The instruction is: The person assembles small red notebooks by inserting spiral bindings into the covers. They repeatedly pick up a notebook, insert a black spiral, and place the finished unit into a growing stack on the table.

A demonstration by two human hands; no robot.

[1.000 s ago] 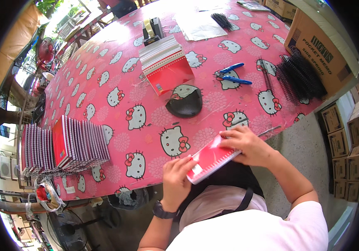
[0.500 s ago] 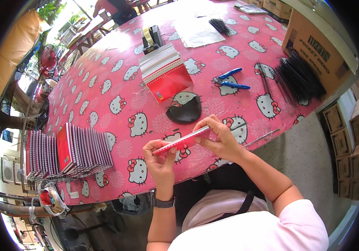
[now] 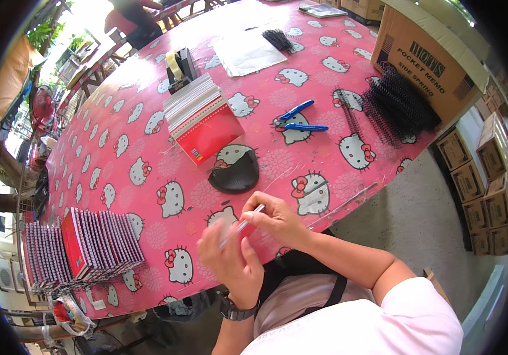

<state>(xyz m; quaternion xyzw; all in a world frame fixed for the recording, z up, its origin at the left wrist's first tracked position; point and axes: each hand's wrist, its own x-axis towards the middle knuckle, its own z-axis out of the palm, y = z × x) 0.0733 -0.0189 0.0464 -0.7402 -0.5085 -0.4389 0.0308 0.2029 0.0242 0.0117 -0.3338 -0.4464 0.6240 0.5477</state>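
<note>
Over the near edge of the table, my right hand grips a small red-covered notepad, pinched between thumb and fingers and seen nearly edge-on. My left hand is against or just beside the pad's near side; motion smears its fingers, so their hold is unclear. Beyond the hands lies a rounded black dish. Behind it stands a pile of unbound red-covered pads with punched holes along one edge. Blue-handled pliers rest open to the right of the pile.
Spiral-bound notebooks are stacked at the left. Black wire spirals lie by a cardboard carton at the right. A tape dispenser and a white sheet sit farther back on the pink patterned tablecloth.
Both hands and the notepad have come nearer to me, and the pad has turned to a steeper angle. The left hand has lifted its fingers and blurs. The whole view has shifted.
</note>
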